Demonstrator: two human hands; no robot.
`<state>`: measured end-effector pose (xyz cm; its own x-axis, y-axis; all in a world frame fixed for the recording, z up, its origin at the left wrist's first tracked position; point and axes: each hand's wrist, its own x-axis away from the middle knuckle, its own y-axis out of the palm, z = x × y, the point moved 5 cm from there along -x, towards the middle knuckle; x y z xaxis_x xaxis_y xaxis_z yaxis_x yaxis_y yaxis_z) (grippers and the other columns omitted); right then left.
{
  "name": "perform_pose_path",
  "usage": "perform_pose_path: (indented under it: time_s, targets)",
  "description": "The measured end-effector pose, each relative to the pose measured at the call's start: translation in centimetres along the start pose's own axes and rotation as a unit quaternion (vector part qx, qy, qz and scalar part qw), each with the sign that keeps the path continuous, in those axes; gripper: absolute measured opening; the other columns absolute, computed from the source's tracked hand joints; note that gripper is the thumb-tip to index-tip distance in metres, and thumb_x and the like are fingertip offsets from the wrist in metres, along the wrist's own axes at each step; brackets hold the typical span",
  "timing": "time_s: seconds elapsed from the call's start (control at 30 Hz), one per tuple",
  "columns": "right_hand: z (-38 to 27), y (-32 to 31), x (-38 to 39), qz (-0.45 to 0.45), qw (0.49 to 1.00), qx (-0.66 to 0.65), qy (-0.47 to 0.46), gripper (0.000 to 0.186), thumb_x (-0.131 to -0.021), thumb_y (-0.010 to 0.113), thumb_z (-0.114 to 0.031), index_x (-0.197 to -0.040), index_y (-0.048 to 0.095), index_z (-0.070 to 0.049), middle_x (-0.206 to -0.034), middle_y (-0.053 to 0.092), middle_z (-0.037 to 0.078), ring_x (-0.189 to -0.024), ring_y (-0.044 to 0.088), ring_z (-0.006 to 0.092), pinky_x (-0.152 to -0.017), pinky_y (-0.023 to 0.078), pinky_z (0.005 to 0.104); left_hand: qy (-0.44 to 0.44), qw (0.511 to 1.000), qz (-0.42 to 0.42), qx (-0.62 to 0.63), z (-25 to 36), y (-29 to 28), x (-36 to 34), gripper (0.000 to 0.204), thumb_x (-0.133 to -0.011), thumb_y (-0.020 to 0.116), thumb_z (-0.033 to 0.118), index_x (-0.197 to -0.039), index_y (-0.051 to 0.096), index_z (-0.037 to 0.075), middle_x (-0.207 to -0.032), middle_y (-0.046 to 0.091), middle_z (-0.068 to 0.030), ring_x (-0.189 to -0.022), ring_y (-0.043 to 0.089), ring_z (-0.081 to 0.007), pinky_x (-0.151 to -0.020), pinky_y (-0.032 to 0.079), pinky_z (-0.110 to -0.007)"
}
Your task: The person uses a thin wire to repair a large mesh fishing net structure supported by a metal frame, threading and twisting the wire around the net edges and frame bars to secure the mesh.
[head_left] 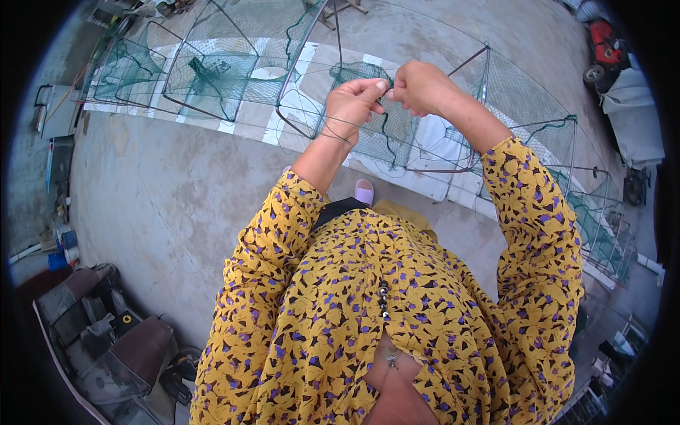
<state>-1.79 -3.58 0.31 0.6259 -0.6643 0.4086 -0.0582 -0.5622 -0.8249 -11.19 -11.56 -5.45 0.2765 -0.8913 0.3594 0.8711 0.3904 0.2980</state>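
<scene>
My left hand (348,108) and my right hand (423,88) meet near the top centre, both closed in a pinch on thin green cord (384,127) at the netting. Around them stretches a long, folding green mesh trap (212,78) on square metal frames (280,113), running from the upper left down to the right. Mesh funnels show inside several sections, and dark green cords hang along the frames. A loose thin line loops below my left wrist. The fingertips partly hide what exactly is pinched.
White sheeting (439,149) lies under the trap on a concrete floor (156,177). A scooter (127,340) stands at the lower left, a red wheeled machine (601,46) at the upper right beside a pale cover (630,113). My foot in a lilac slipper (364,191) shows below my hands.
</scene>
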Motion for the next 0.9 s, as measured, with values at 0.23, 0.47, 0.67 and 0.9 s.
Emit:
perform_pose_path:
  time_s: [0.23,0.47,0.67,0.9]
  targets:
    - [-2.2,-2.0,2.7,-0.041,0.958,-0.216,-0.186,0.022,-0.082,0.057,-0.020,-0.097,0.052,-0.004,-0.078,0.063,0.003,-0.062,0.058,0.0102,-0.052,0.045,0.0247,0.129,0.962,-0.097,0.219,3.7,-0.8,0.4,0.014,-0.085,0.056,0.008,-0.098,0.056,0.005,-0.091,0.060,-0.0057,-0.054,0.044,-0.0049,-0.046,0.035,-0.016]
    - [-2.9,-5.2,3.7,-0.042,0.969,-0.148,-0.192,0.014,-0.084,0.055,-0.020,-0.088,0.053,-0.007,-0.079,0.063,0.003,-0.057,0.055,0.0075,-0.049,0.041,0.0208,0.140,0.929,-0.136,0.314,5.0,0.6,1.1,0.018,-0.087,0.052,0.008,-0.105,0.051,0.006,-0.091,0.058,-0.0068,-0.059,0.047,-0.0071,-0.048,0.039,-0.015]
    - [-2.8,-6.4,4.6,0.042,0.956,-0.171,-0.233,0.016,-0.085,0.055,-0.021,-0.083,0.053,-0.006,-0.072,0.056,-0.002,-0.062,0.053,0.0045,-0.048,0.040,0.0192,0.170,0.981,-0.017,-0.093,0.9,3.4,2.6,0.018,-0.084,0.050,0.000,-0.100,0.043,-0.002,-0.093,0.051,-0.0111,-0.062,0.059,-0.0142,-0.049,0.048,-0.022]
    - [-3.3,-6.7,5.5,0.078,0.932,-0.261,-0.241,0.020,-0.084,0.057,-0.021,-0.082,0.056,-0.001,-0.070,0.056,0.002,-0.060,0.054,0.0079,-0.051,0.045,0.0223,0.201,0.974,-0.051,-0.090,0.0,4.5,2.6,0.014,-0.082,0.050,-0.005,-0.096,0.048,-0.002,-0.092,0.051,-0.0090,-0.073,0.063,-0.0160,-0.058,0.052,-0.022]
